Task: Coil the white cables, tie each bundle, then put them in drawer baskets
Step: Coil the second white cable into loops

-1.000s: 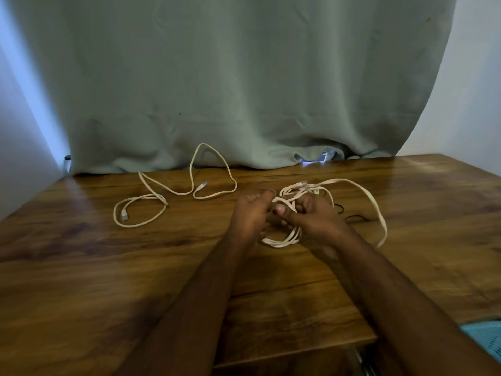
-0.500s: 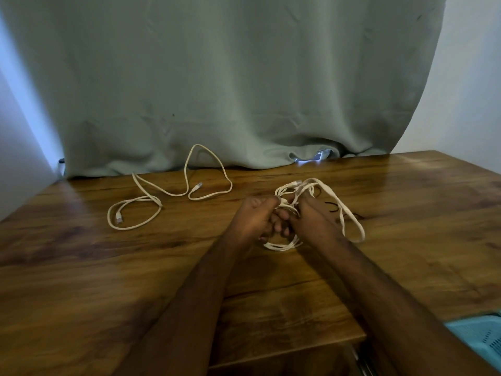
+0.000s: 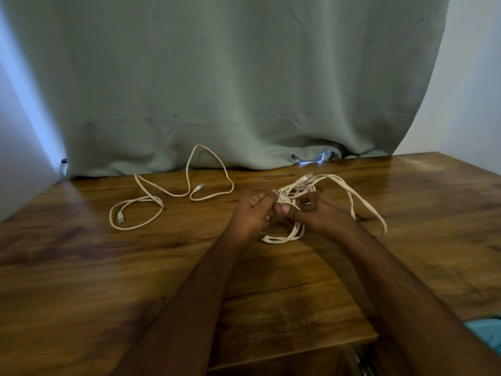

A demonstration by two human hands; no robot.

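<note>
- Above the middle of the wooden table (image 3: 81, 267), both hands meet over a part-wound coil (image 3: 287, 234) of white cable.
- Left hand (image 3: 250, 215) is curled round the coil's near-left side, thumb laid on top and pressing the strands against the fingers.
- Right hand (image 3: 322, 213) grips the same coil from the right; its thumb points left and pinches the strands just beside the left thumb.
- Several loops hang below the hands, and the lowest touches the tabletop.
- A plug (image 3: 303, 179) sticks up from the far side of the coil, just beyond the fingers.
- One long loose loop (image 3: 363, 204) of the same cable swings out to the right of the right hand and curves back down toward the wrist; whether it lies on the table or hangs clear cannot be told.
- A thin dark wire (image 3: 362, 219) shows on the table under that loop, mostly hidden.
- A second cable (image 3: 173, 195) lies uncoiled on the far left of the table, well apart from the hands, with both plugs showing; its far bend rises against the curtain (image 3: 244, 77).
- The grey-green curtain hangs along the table's far edge, its hem resting on the wood.
- A corner of a light-blue basket (image 3: 488, 336) shows at the lower right, below the table's near edge and beside the right forearm.
</note>
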